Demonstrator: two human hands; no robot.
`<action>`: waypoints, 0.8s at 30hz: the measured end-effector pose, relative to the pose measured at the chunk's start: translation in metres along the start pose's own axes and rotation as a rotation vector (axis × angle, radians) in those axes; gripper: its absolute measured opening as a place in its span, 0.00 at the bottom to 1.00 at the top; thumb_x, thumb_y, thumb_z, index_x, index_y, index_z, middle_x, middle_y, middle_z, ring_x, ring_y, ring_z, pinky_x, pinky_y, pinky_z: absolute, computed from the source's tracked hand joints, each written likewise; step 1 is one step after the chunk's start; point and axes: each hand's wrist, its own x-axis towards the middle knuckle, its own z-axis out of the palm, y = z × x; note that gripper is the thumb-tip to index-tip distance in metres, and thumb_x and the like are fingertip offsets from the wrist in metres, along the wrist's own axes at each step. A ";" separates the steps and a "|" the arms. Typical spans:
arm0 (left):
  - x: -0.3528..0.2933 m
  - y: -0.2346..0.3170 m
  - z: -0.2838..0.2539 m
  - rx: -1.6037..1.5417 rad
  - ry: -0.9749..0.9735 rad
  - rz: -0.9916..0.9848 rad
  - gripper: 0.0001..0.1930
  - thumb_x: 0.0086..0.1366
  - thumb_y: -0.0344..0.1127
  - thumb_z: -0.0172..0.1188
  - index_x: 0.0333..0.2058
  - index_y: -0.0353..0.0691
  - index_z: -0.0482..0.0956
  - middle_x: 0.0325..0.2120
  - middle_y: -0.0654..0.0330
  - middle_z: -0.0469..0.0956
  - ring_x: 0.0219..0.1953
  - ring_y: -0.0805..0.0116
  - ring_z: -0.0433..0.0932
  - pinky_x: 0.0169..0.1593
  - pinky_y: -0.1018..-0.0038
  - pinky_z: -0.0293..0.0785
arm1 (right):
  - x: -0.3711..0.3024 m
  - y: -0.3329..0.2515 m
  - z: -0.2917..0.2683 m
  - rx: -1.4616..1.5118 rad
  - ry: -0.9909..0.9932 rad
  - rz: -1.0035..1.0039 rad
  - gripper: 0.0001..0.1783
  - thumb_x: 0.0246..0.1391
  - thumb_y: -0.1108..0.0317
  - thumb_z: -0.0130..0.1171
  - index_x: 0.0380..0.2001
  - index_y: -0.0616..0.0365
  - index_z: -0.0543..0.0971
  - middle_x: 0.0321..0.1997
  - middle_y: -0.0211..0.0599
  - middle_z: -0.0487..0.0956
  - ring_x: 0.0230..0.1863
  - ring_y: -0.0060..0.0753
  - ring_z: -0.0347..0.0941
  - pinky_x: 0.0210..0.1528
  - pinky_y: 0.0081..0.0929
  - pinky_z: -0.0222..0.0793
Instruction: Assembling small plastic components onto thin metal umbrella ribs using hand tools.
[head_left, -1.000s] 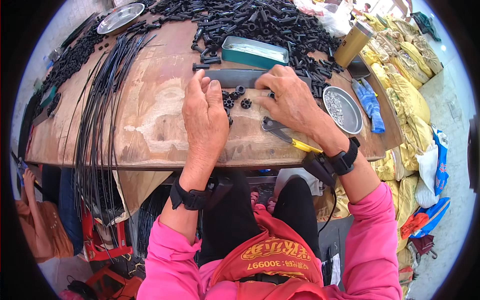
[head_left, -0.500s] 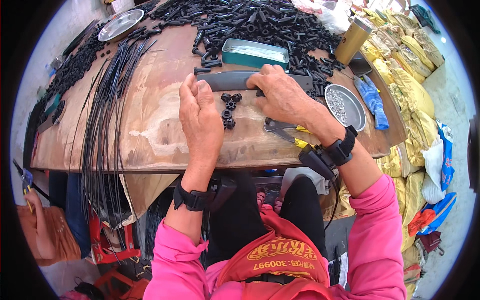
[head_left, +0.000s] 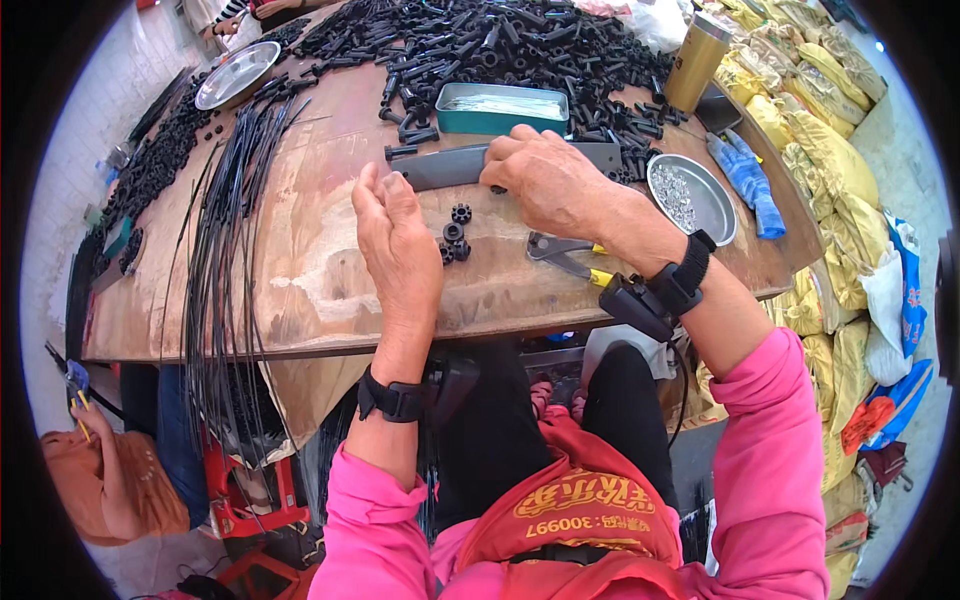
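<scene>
My left hand (head_left: 400, 245) stands on edge over the table, fingers stretched out, beside the left end of a long grey metal bar (head_left: 440, 167). It appears to hold nothing. My right hand (head_left: 565, 185) is curled at the near side of the bar, fingertips pinched on a small black part (head_left: 498, 189), mostly hidden by the fingers. Between the hands lie several small black ribbed plastic pieces (head_left: 454, 232). Just below my right wrist are pliers (head_left: 555, 250) with yellow-and-black handles, partly covered by the wrist device.
Behind the bar are a green tin (head_left: 503, 118) of thin pale strips and a big heap of black plastic parts (head_left: 470, 45). Right: a dish (head_left: 712, 205) of small clear bits, blue glove (head_left: 748, 185), gold flask (head_left: 697, 65). Left: long black strands (head_left: 225, 220). A co-worker (head_left: 110, 480) holds pliers.
My right hand has shifted slightly left along the bar. The small black pieces between my hands lie closer together and differently turned. The whole view has tilted a little.
</scene>
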 end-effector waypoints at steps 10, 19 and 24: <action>0.001 0.001 0.000 -0.075 0.052 0.001 0.29 0.71 0.49 0.39 0.55 0.25 0.60 0.45 0.45 0.71 0.44 0.62 0.72 0.50 0.69 0.66 | 0.004 -0.022 0.008 0.223 0.086 -0.294 0.19 0.42 0.77 0.53 0.38 0.46 0.82 0.44 0.32 0.75 0.49 0.41 0.66 0.50 0.38 0.63; 0.007 -0.012 0.002 -0.085 0.028 -0.016 0.29 0.71 0.50 0.39 0.55 0.26 0.61 0.45 0.46 0.72 0.45 0.61 0.72 0.50 0.69 0.66 | -0.008 -0.003 0.000 -0.131 -0.017 0.024 0.12 0.45 0.72 0.53 0.33 0.52 0.81 0.37 0.36 0.76 0.47 0.40 0.68 0.47 0.35 0.64; 0.002 -0.008 0.000 -0.114 -0.011 -0.017 0.29 0.70 0.53 0.39 0.57 0.31 0.61 0.48 0.49 0.71 0.50 0.60 0.72 0.50 0.68 0.66 | -0.007 -0.042 0.008 0.025 0.155 -0.162 0.11 0.41 0.66 0.57 0.31 0.56 0.80 0.38 0.41 0.77 0.43 0.41 0.71 0.42 0.38 0.69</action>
